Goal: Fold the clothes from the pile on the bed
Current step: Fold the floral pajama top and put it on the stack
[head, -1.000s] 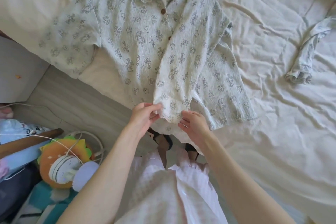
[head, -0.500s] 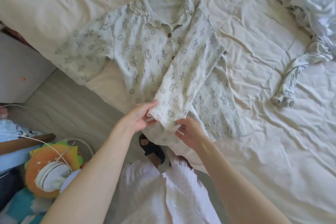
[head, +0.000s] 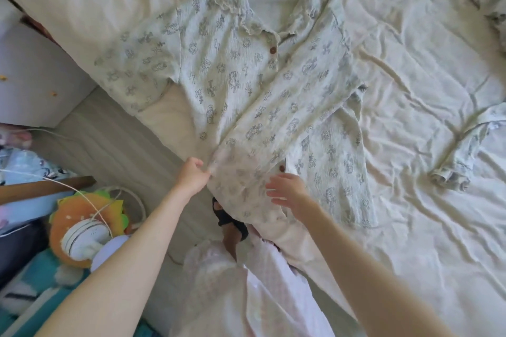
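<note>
Green shirt (head: 246, 96) (1): left hand (head: 191, 175) pinches hem; right hand (head: 287, 191) spread, empty.

Soft, even daylight fills the room, brightest on the cream sheet (head: 410, 68), where creases cast only faint shadows. No harsh glare shows. The right hand (head: 287, 191) is smeared by motion blur, as is the shirt (head: 246, 85) hem near it. Wide-angle distortion bends the bed edge and stretches both forearms toward the lower corners. The floor clutter at left sits dimmer.
</note>
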Motion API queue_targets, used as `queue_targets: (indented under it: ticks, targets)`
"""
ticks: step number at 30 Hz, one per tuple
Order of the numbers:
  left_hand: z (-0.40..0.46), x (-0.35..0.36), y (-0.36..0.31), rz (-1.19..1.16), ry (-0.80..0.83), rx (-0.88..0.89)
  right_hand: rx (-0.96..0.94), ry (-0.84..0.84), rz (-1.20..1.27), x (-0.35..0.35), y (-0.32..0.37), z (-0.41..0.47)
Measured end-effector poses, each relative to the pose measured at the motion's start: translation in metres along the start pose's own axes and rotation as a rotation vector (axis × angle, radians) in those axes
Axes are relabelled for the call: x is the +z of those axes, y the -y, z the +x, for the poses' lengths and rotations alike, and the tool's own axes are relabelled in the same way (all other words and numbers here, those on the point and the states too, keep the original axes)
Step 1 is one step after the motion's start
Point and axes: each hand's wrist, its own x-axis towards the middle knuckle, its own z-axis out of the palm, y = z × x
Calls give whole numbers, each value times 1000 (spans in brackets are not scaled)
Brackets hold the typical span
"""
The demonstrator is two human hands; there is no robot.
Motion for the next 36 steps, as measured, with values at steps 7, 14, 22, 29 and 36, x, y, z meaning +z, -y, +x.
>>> queue_targets:
  ticks: [7, 14, 22, 29, 36]
  targets:
    - [16, 38, -105, 407, -248, 568, -168, -240, 237, -115, 87, 63]
    - [57, 101, -192, 796, -152, 833, -149, -197, 457, -170, 175, 122]
    - [104, 122, -246, 1006, -133, 890, 13, -51, 1042, -187, 190, 154]
    - [113, 129, -270, 1023, -203, 1030, -50, -107, 1145, -179, 180, 154]
    - [67, 126, -204, 817, -177, 971, -137, -90, 461, -142, 127, 114]
